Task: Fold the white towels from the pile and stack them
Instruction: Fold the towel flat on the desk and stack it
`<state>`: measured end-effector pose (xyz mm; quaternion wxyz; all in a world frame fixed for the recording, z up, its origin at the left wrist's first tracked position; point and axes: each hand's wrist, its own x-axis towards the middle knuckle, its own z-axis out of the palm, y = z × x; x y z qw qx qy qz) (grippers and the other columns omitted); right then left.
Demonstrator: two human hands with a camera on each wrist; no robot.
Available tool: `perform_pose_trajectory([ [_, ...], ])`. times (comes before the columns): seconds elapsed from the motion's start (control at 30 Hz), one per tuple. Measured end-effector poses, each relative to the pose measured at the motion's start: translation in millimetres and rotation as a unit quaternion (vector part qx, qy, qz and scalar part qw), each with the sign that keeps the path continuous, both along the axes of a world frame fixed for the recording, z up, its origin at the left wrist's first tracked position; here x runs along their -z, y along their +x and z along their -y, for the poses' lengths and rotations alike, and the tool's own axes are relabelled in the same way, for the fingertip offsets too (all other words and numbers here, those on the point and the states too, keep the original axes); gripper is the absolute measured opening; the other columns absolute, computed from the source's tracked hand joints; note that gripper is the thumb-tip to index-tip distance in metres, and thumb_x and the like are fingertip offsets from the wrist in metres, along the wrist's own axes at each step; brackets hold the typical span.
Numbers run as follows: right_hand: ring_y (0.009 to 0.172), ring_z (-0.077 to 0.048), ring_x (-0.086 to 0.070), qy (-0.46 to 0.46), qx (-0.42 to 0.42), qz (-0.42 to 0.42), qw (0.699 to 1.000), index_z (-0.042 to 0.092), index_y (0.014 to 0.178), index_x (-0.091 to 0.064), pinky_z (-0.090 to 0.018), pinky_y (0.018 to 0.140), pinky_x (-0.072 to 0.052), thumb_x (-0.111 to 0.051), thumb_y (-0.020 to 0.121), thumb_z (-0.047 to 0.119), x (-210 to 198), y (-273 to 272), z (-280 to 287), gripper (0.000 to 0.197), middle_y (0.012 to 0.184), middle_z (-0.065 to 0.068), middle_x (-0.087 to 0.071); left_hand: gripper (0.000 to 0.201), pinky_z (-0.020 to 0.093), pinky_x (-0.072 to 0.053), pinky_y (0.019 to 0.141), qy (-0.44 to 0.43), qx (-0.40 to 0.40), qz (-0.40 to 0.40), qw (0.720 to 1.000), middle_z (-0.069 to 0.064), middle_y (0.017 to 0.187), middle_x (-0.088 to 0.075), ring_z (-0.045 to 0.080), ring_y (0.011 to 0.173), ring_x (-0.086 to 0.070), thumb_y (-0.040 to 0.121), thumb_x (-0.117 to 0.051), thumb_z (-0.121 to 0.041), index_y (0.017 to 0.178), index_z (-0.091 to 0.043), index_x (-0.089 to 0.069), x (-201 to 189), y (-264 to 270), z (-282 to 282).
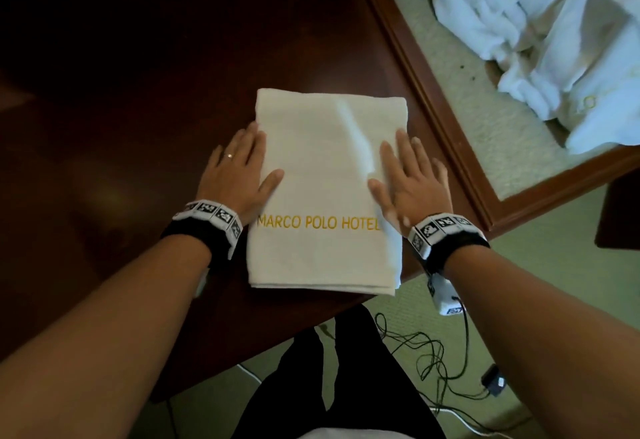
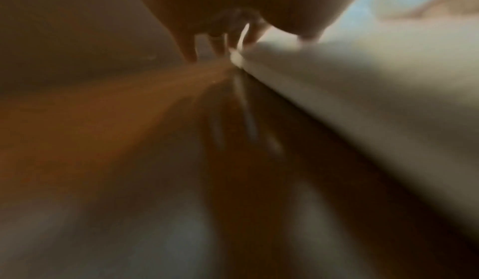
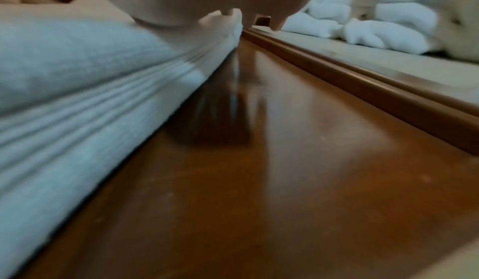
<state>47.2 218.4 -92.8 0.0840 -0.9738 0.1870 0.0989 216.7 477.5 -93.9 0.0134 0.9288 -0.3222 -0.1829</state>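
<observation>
On table (image 1: 138,99): both hands flat astride folded towel (image 1: 329,175) edges.

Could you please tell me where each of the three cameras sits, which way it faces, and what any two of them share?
Head: on the person's head, looking forward and down at the folded towel on the dark wooden table; both forearms, left hand and right hand lie flat on it.
Left wrist: low at the table, facing along the fingers beside the towel's left edge; blurred.
Right wrist: low at the table, facing along the towel's right edge toward the pile of unfolded towels; palm overhead.
Shared: all three show the folded towel; head and right wrist show the pile.
</observation>
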Motion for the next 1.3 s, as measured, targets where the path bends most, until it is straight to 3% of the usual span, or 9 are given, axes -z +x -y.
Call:
perform_pose_trajectory([
  [0.07,0.136,-0.033,-0.039,0.023,0.070,0.008,0.997,0.020,0.147,-0.033,-0.052,0.103,-0.035,-0.042,0.097,0.052,-10,-9,-3,0.061,0.152,-0.009,-0.037,0.057,0.048,-0.041,0.103,-0.052,-0.101,-0.018,0.993,0.010,0.149,-0.044,0.034,0.132,-0.045,0.100,-0.041,-0.052,0.143,-0.014,-0.044,-9,-12,-5],
  [0.13,0.111,-0.036,-0.056,0.072,0.146,-0.003,0.987,0.020,0.132,-0.045,-0.045,0.088,-0.042,-0.047,0.094,0.052,-20,-15,-13,0.050,0.126,-0.009,-0.056,0.046,0.045,-0.048,0.089,-0.068,-0.191,-0.067,0.977,0.010,0.124,-0.059,0.035,0.112,-0.057,0.095,-0.049,-0.054,0.122,-0.017,-0.057,-18,-30,-6],
  [0.3,0.107,-0.037,-0.060,0.194,0.305,-0.049,0.931,0.020,0.118,-0.046,-0.043,0.087,-0.043,-0.054,0.085,0.063,-21,-29,-52,0.054,0.119,-0.009,-0.062,0.065,0.039,-0.052,0.089,-0.073,-0.309,-0.212,0.924,0.012,0.119,-0.067,0.034,0.111,-0.063,0.077,-0.065,-0.069,0.111,-0.013,-0.063,-20,-65,-8],
  [0.4,0.107,-0.033,-0.061,0.317,0.410,-0.038,0.855,0.013,0.124,-0.050,-0.036,0.085,-0.046,-0.072,0.078,0.054,-21,-38,-66,0.065,0.119,-0.010,-0.063,0.056,0.033,-0.052,0.084,-0.104,-0.321,-0.257,0.906,0.011,0.115,-0.072,0.031,0.110,-0.066,0.079,-0.077,-0.055,0.111,-0.011,-0.073,-26,-78,-11],
  [0.5,0.094,-0.029,-0.067,0.376,0.425,-0.041,0.823,0.009,0.117,-0.064,-0.036,0.086,-0.055,-0.080,0.073,0.043,-26,-41,-67,0.057,0.110,-0.009,-0.070,0.041,0.032,-0.050,0.085,-0.142,-0.313,-0.261,0.902,0.012,0.114,-0.072,0.031,0.109,-0.066,0.084,-0.077,-0.042,0.107,-0.010,-0.073,-40,-84,-8],
  [0.83,0.109,-0.035,-0.061,0.263,0.347,0.038,0.900,0.014,0.124,-0.058,-0.042,0.092,-0.050,-0.060,0.090,0.050,-151,-51,-21,0.050,0.124,-0.012,-0.063,0.050,0.044,-0.047,0.097,-0.265,-0.225,-0.158,0.924,0.013,0.128,-0.059,0.034,0.118,-0.057,0.090,-0.067,-0.042,0.122,-0.006,-0.051,-153,-100,61],
  [1.07,0.121,-0.034,-0.053,0.207,0.340,0.174,0.901,0.011,0.130,-0.051,-0.037,0.094,-0.042,-0.056,0.093,0.051,-245,-92,75,0.055,0.131,-0.014,-0.057,0.044,0.033,-0.047,0.079,-0.397,-0.143,-0.130,0.898,0.007,0.111,-0.067,0.029,0.101,-0.063,0.084,-0.074,-0.047,0.106,-0.013,-0.057,-240,-122,168],
  [1.13,0.117,-0.033,-0.055,0.193,0.351,0.195,0.895,0.012,0.124,-0.054,-0.034,0.086,-0.042,-0.058,0.090,0.051,-262,-108,113,0.052,0.124,-0.013,-0.060,0.046,0.036,-0.050,0.083,-0.413,-0.118,-0.125,0.894,0.008,0.111,-0.068,0.030,0.103,-0.062,0.081,-0.073,-0.049,0.106,-0.013,-0.059,-260,-135,209],
  [1.3,0.116,-0.033,-0.057,0.177,0.363,0.256,0.879,0.011,0.122,-0.059,-0.037,0.093,-0.046,-0.063,0.088,0.048,-297,-166,213,0.050,0.123,-0.014,-0.062,0.052,0.038,-0.051,0.091,-0.452,-0.070,-0.133,0.879,-0.004,0.087,-0.062,0.024,0.094,-0.060,0.076,-0.070,-0.054,0.107,-0.013,-0.066,-292,-178,325],
])
